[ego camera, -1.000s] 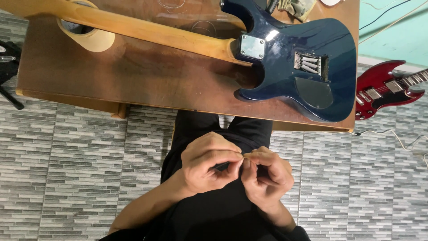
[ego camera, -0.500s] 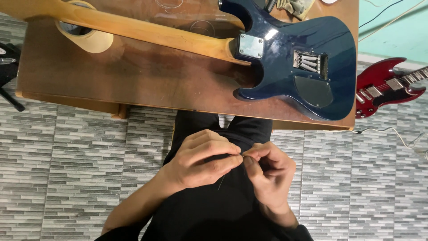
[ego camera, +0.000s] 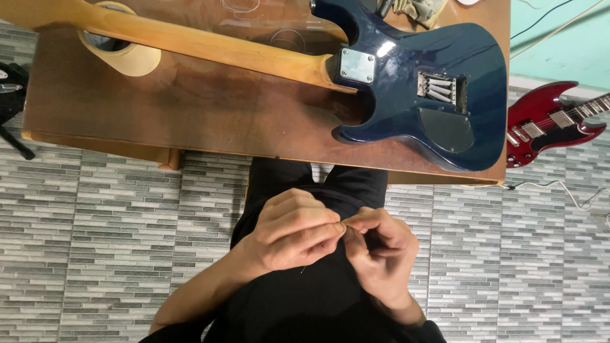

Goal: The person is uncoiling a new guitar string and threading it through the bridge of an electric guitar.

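Below the worktop (ego camera: 190, 121) bearing a face-down blue guitar (ego camera: 432, 82), the left hand (ego camera: 295, 232) and right hand (ego camera: 381, 254) pinch a thin wire (ego camera: 304, 269) (barely visible) between fingertips; a red guitar (ego camera: 549, 124) lies right of the worktop.

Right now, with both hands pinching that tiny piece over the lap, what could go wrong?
The small part is pinched only at the fingertips of the left hand and right hand, over the tiled floor; a slipped grip could likely lose it there. The blue guitar lies face down near the table edge, so a knee bump might shift it.
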